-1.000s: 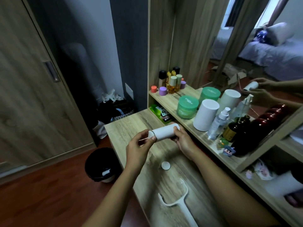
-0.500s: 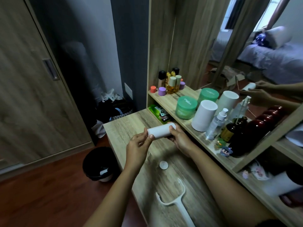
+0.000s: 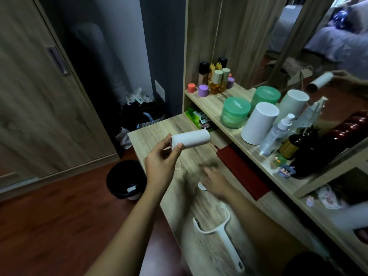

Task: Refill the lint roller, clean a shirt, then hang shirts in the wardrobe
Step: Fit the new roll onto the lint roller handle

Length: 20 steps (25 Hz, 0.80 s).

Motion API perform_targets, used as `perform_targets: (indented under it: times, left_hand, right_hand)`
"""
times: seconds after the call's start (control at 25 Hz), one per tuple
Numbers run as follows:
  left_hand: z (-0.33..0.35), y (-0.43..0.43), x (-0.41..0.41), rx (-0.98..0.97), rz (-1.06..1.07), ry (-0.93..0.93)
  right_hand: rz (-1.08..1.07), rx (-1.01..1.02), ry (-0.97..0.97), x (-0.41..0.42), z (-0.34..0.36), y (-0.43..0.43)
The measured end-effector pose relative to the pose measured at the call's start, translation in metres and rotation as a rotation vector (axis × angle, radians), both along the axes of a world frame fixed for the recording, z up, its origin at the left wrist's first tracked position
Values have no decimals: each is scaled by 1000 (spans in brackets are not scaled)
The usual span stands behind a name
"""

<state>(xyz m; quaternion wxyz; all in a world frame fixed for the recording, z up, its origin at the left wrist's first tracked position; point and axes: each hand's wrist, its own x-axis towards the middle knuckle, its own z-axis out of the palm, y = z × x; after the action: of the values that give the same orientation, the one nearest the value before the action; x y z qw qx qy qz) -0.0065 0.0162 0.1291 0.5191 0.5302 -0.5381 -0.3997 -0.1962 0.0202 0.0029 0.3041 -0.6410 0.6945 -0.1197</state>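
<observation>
Change vs half a second back: right hand [image 3: 214, 180] had let go of the refill roll [image 3: 191, 139] and dropped to the worktop [image 3: 151, 134], right over the small white disc [image 3: 201, 186]. The roll was left with the left hand [image 3: 159, 166] alone. It sat in the air above the worktop's far end, roughly horizontal, near end pinched between thumb and fingers [image 3: 180, 146].

Right hand was heavily motion-blurred. Couldn't tell if its fingers were spread or closing, or touching the disc.

My read: it was going for the disc, probably an end cap for the roll. So the refill was mid-way. The roller handle [image 3: 219, 232] lay bare on the worktop near the person, well apart from the roll. Nothing mounted yet.

Materials:
- Roll: smooth matte white cylinder, paper-like skin, likely light.
- Disc: thin, flat, round, white.
- Handle: white hard plastic, forked yoke on a straight grip.
- Worktop: flat wood-grain laminate.
</observation>
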Motion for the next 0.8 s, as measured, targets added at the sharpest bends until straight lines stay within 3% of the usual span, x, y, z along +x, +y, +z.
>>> perform_targets:
  times: [0.16,0.32,0.4,0.48,0.56,0.64,0.8]
  left_hand:
    - [0,-4,5,7,31,2]
    - [-4,-5,6,8,11,28]
    - [-9,-7,11,27,24,39]
    - [-16,-13,21,95,56,110]
    - [-24,-20,30,182,67,174]
    - [-29,-21,33,250,46,197]
    - [-31,-14,27,285,-6,245]
  right_hand:
    - [175,-5,250,10,-42,13]
    - [79,-45,227,9,-45,8]
    - [-101,-94,-38,11,-25,7]
    - [-302,-159,-482,13,8,7]
    - [-350,-209,-791,14,44,9]
    - [-284,-212,-897,12,68,13]
    - [-180,-175,-902,10,81,20]
